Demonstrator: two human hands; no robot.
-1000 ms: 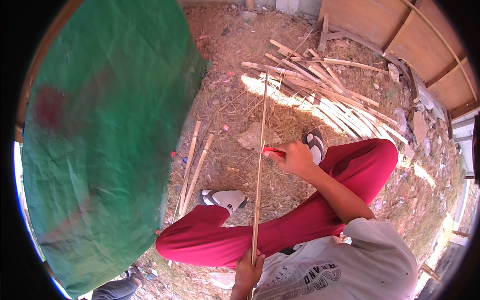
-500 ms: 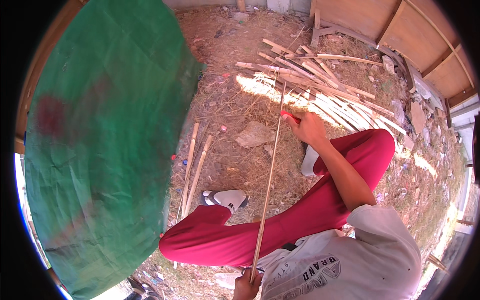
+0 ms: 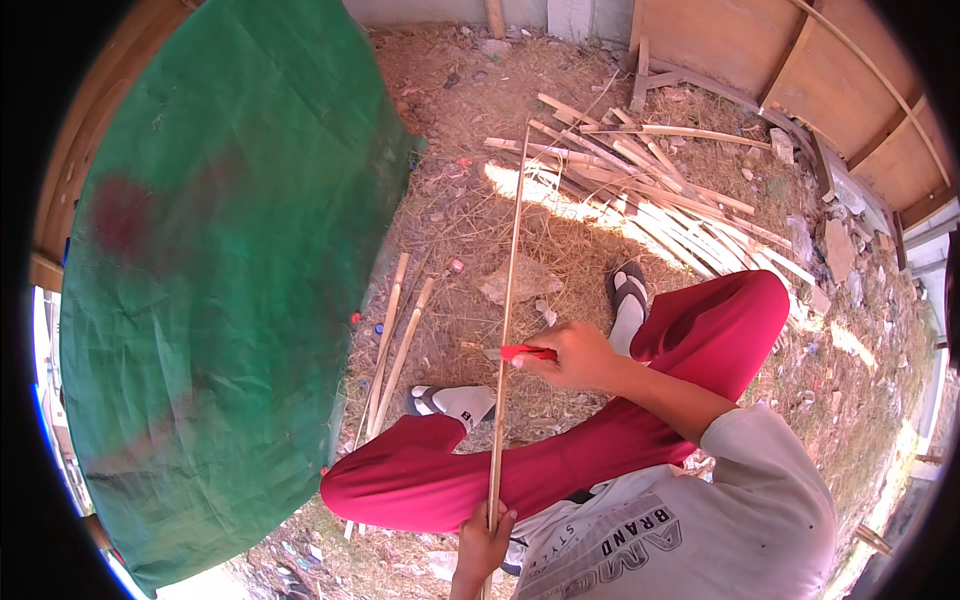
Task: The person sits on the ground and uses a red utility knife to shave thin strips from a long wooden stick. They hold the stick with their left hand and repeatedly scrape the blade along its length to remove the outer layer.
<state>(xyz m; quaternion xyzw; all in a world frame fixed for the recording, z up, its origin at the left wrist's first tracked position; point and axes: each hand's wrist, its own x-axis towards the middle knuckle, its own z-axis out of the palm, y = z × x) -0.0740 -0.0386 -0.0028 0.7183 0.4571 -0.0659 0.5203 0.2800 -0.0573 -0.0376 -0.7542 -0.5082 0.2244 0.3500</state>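
— Since before, what moved?
— Right hand [image 3: 580, 357] slid back down the stick [image 3: 507, 330], toward the knee.
— Grip?
— Its fingers clamp 1 red knife [image 3: 527, 352] against the stick. Left hand [image 3: 483, 540] wraps the stick's lower end.
— Nearby?
— 2 short sticks [image 3: 393, 340] on the ground, 1 green tarp [image 3: 220, 270], 2 sandals [image 3: 627, 290].

Two hands [image 3: 575, 357], one knife [image 3: 522, 352], two loose sticks [image 3: 397, 340]

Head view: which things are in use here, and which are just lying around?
In use: long bamboo strip, red-handled knife, left hand, right hand.
Lying about: pile of split bamboo, two short bamboo pieces, green tarp, flat stone.
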